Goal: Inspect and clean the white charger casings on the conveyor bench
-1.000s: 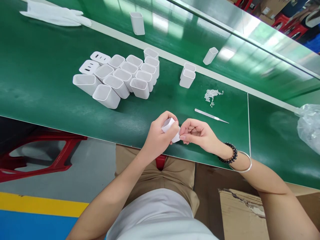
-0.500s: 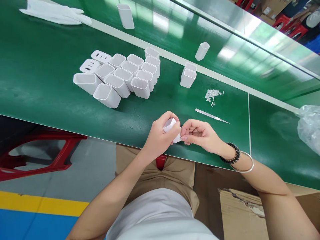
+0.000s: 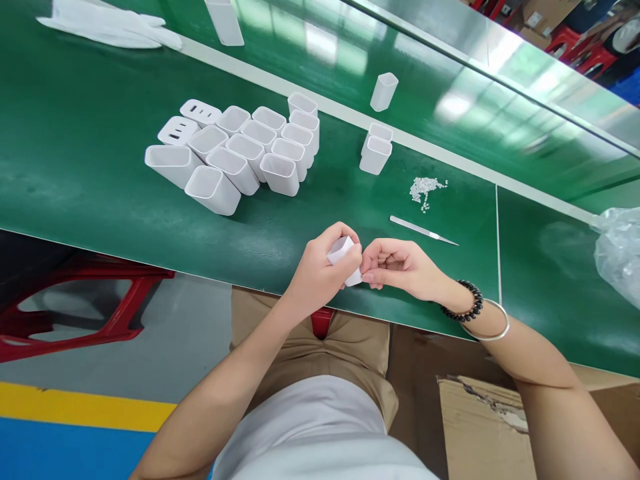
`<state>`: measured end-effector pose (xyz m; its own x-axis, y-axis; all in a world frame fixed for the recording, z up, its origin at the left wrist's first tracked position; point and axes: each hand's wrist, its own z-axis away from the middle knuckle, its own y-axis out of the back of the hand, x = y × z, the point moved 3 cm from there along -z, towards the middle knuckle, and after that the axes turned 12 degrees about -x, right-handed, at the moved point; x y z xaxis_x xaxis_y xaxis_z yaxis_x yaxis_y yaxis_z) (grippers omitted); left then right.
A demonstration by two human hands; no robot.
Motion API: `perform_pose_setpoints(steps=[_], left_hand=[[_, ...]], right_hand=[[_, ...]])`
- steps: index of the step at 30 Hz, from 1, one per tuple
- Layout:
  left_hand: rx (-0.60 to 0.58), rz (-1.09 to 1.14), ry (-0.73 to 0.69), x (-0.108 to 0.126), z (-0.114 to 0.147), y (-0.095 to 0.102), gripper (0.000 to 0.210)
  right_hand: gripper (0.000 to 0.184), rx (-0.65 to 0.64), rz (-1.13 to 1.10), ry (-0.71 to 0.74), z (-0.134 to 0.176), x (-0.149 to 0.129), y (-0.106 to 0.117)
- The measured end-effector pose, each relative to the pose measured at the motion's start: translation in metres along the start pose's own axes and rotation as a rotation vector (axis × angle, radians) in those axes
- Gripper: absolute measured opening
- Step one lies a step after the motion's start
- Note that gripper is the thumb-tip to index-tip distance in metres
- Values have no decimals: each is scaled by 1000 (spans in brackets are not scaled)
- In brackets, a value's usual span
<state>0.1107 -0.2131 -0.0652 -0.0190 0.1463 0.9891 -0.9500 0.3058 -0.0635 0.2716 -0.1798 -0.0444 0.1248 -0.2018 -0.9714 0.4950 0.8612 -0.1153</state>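
Note:
My left hand [image 3: 325,270] is wrapped round a white plastic charger casing [image 3: 341,249], held tilted over the front edge of the green bench with its open end toward the upper left. Thumb and fingertips of my right hand [image 3: 393,268] are pinched together at the casing's lower right end; whatever is between them is too small or hidden to make out. Beyond my right hand lie metal tweezers [image 3: 423,230] and a small heap of tiny clear pieces [image 3: 425,189].
Several open white casings [image 3: 235,172] stand grouped at left, two ending in slotted faces [image 3: 178,131]. Two casings [image 3: 376,157] stand near the pale strip. Beyond it are two more, one left [image 3: 226,25], one right [image 3: 384,92]. White gloves [image 3: 105,25] and a plastic bag [image 3: 620,253] lie at the sides.
The two casings beyond the pale strip have shifted left along the green surface. My hands hold nearly the same pose on the casing.

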Motion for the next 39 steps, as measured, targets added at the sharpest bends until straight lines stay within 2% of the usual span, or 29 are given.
perform_pose_setpoints(steps=[6, 14, 26, 39], left_hand=[[-23, -8, -2, 1, 0, 0, 11], [-44, -14, -2, -2, 0, 0, 12], [-36, -58, -16, -2, -1, -1, 9], [-37, -37, -10, -2, -1, -1, 11]], right_hand=[[12, -46, -9, -3, -2, -1, 2], [14, -52, 35, -9, -1, -1, 3], [9, -62, 256, 40, 5, -8, 2], [9, -72, 276, 59, 4, -8, 2]])
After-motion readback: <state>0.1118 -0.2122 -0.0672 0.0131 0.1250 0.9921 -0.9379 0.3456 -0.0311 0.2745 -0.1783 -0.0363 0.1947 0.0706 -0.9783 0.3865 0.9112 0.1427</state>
